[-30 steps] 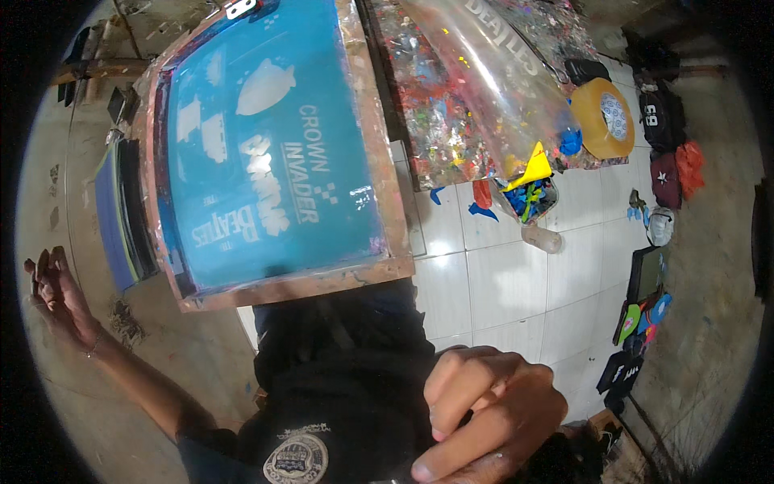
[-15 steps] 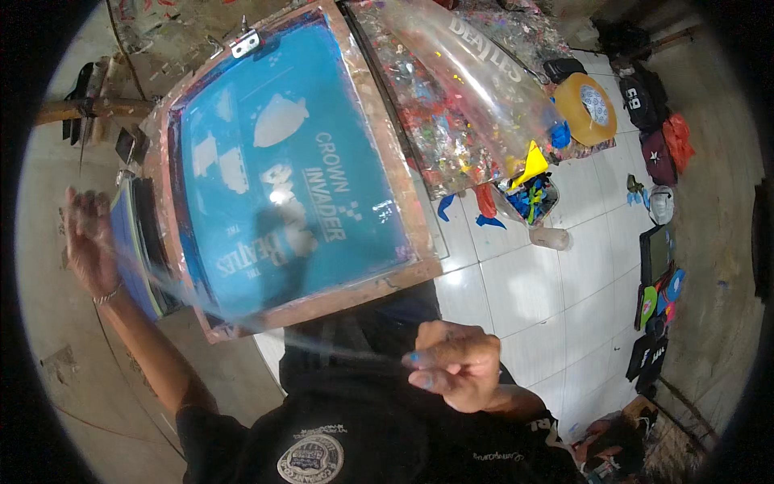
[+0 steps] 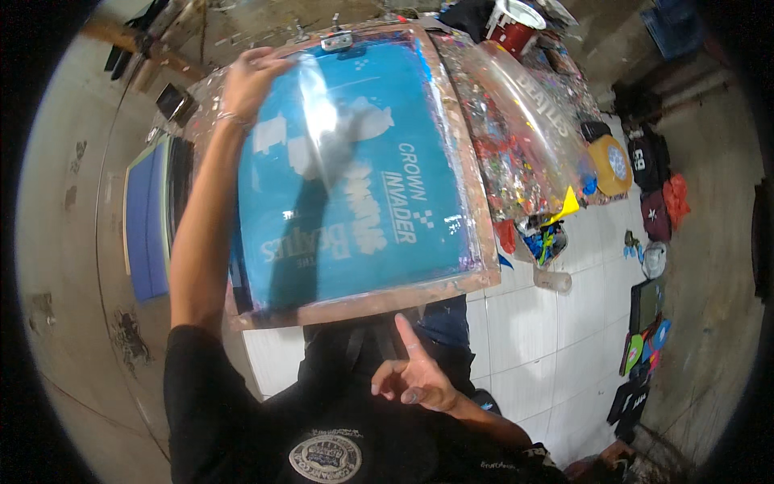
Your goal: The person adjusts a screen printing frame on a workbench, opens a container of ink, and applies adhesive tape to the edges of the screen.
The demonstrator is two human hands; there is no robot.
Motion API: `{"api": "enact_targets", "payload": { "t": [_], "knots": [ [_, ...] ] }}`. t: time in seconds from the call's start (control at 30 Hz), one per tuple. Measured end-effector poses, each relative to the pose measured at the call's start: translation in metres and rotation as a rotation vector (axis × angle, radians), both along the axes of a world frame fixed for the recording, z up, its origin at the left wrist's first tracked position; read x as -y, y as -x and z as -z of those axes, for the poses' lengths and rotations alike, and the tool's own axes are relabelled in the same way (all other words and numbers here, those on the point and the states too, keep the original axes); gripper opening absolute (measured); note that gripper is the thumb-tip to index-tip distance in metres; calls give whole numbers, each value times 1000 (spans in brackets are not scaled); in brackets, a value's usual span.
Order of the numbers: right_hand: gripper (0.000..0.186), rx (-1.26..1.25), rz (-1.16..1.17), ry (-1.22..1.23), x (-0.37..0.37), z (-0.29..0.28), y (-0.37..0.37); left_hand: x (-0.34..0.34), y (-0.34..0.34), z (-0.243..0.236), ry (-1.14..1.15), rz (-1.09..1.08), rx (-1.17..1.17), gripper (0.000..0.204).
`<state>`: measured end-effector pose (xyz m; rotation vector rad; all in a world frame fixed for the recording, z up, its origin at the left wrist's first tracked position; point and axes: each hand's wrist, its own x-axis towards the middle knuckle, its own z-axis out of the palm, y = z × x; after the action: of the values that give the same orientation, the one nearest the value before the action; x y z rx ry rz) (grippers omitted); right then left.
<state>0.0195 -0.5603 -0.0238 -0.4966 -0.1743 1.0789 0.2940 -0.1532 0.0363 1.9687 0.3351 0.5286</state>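
Wooden-framed printing screen with blue mesh lies tilted across the middle of the view, its lower edge just above the person's dark shirt. A clear film sheet hangs over the upper left of the mesh; it shows only as glare and a grey smear, so its edges cannot be traced. Left hand is raised at the screen's top left corner, fingers curled on the film's upper edge; motion blur hides the exact grip. Right hand sits low, in front of the chest and below the screen frame, index finger pointing up, the other fingers loosely bent, holding nothing, not touching the frame. Light shapes on the mesh are partly veiled by the film. To the right, a paint-spattered table carries a rolled clear sheet. Beyond it, on the white tiled floor, lie small coloured items too small to identify. Upper rim: a red-and-white bucket, cut off.
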Motion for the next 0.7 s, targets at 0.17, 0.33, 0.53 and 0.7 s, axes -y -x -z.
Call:
{"api": "enact_targets", "payload": {
  "t": [0.17, 0.33, 0.53, 0.7],
  "knots": [
    [128, 18, 13, -36, -12, 7, 4, 13, -30, 52, 32, 7, -27, 59],
    [131, 40, -44, -41, -17, 16, -1, 28, -37, 71, -17, -8, -104, 55],
    [133, 0, -56, -52, -20, 18, -3, 32, -44, 97, 50, 34, -32, 56],
    [134, 7, -64, -31, -20, 20, -2, 44, -44, 111, 8, 32, -2, 54]
  ]
}}
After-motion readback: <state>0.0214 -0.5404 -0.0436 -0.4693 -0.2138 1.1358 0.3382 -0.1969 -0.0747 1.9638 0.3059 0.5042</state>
